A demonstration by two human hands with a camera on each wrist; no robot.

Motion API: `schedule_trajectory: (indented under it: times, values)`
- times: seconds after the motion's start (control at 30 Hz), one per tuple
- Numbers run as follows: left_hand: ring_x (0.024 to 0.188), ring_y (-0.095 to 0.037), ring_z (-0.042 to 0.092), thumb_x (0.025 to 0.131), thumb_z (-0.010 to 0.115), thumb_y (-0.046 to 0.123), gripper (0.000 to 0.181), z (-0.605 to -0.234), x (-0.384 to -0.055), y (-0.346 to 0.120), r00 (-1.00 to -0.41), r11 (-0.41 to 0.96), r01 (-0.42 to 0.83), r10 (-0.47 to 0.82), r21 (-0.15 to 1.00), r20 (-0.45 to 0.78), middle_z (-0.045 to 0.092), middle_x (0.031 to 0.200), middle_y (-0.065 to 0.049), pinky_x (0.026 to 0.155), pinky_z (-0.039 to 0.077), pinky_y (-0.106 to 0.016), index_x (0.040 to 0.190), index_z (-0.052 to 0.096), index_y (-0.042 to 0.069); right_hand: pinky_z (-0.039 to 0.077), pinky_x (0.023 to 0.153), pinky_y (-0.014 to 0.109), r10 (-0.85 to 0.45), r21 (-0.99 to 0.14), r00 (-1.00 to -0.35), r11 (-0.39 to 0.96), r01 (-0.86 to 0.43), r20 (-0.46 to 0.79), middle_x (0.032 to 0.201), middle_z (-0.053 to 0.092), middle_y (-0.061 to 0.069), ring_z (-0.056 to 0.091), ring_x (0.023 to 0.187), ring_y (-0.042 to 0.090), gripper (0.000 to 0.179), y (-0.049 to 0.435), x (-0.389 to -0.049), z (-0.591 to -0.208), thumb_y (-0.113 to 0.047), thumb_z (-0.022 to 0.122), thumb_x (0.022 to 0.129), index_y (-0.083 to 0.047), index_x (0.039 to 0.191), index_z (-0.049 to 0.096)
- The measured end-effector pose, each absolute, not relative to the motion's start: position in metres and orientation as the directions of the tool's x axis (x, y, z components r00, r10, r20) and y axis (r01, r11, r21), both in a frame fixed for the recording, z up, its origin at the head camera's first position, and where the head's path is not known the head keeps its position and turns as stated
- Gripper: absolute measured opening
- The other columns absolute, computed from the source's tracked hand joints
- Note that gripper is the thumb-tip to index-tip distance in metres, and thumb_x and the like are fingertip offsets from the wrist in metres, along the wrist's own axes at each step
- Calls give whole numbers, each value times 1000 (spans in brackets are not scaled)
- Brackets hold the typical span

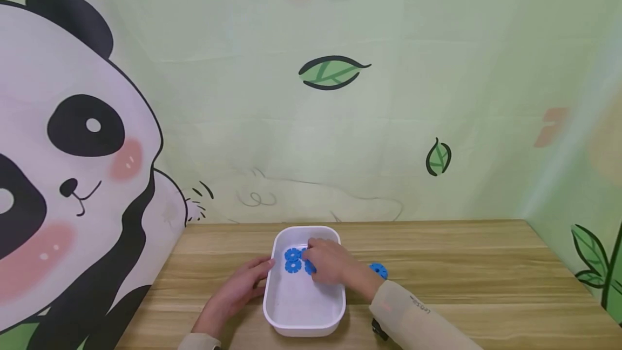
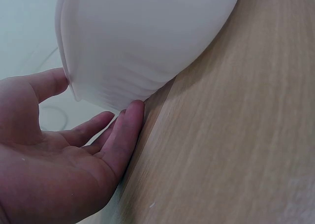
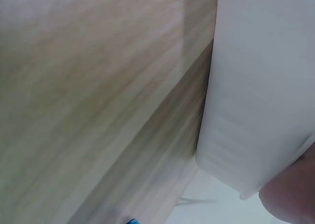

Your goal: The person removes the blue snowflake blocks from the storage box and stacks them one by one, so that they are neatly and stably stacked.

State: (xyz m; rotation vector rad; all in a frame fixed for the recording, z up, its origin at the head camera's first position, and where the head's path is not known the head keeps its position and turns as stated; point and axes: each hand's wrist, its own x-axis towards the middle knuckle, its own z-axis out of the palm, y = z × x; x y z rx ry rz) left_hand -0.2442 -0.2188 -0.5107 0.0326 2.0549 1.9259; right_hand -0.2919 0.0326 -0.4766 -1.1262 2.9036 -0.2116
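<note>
A white rectangular plastic tray (image 1: 304,307) stands on the wooden table. My left hand (image 1: 245,284) is at its left side; in the left wrist view, the thumb touches the rim and the loosely extended fingers reach the lower wall. My right hand (image 1: 328,263) reaches over the right rim into the tray's far half, fingers bent down among blue notched plastic discs (image 1: 293,266). One blue disc (image 1: 310,267) shows right beside its fingers. The fingertips are hidden, so whether they pinch a disc cannot be told.
Another blue disc or small group of them (image 1: 379,270) lies on the table (image 1: 461,263) right of the tray, partly behind the right forearm. A printed fabric backdrop (image 1: 233,96) with a panda and leaves rises behind the table's far edge.
</note>
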Motion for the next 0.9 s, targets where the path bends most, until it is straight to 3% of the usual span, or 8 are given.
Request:
schedule_trajectory:
  times: [0.3, 0.6, 0.8, 0.9]
  values:
    - [141, -43, 50, 110, 57, 40, 71, -514, -244, -220, -948, 80, -189, 246, 979, -203, 48, 154, -31, 109, 53, -52, 156, 38, -11, 52, 86, 30, -683, -135, -729, 721, -680, 28, 106, 62, 0, 52, 89, 13, 32, 34, -290, -471, -23, 87, 88, -14, 117, 80]
    - [142, -45, 48, 111, 55, 37, 67, -508, -245, -218, -951, 91, -193, 227, 977, -209, 47, 155, -32, 109, 53, -54, 156, 39, -10, 56, 102, 35, -661, -271, -744, 701, -659, 97, 119, 68, 7, 60, 104, 18, 35, 35, -298, -472, -23, 84, 91, -8, 122, 76]
    - [140, -43, 51, 110, 56, 39, 68, -507, -243, -218, -946, 101, -208, 231, 973, -227, 49, 154, -30, 109, 53, -53, 157, 39, -8, 56, 95, 32, -688, -317, -701, 633, -706, 187, 109, 70, 6, 60, 99, 17, 30, 43, -296, -461, -19, 85, 89, -6, 115, 77]
    - [141, -43, 51, 110, 56, 40, 69, -507, -244, -218, -947, 103, -203, 233, 974, -222, 49, 154, -30, 109, 53, -52, 157, 38, -9, 58, 94, 33, -673, -381, -720, 629, -678, 171, 113, 72, 7, 61, 102, 18, 32, 51, -291, -450, -18, 84, 92, -5, 120, 76]
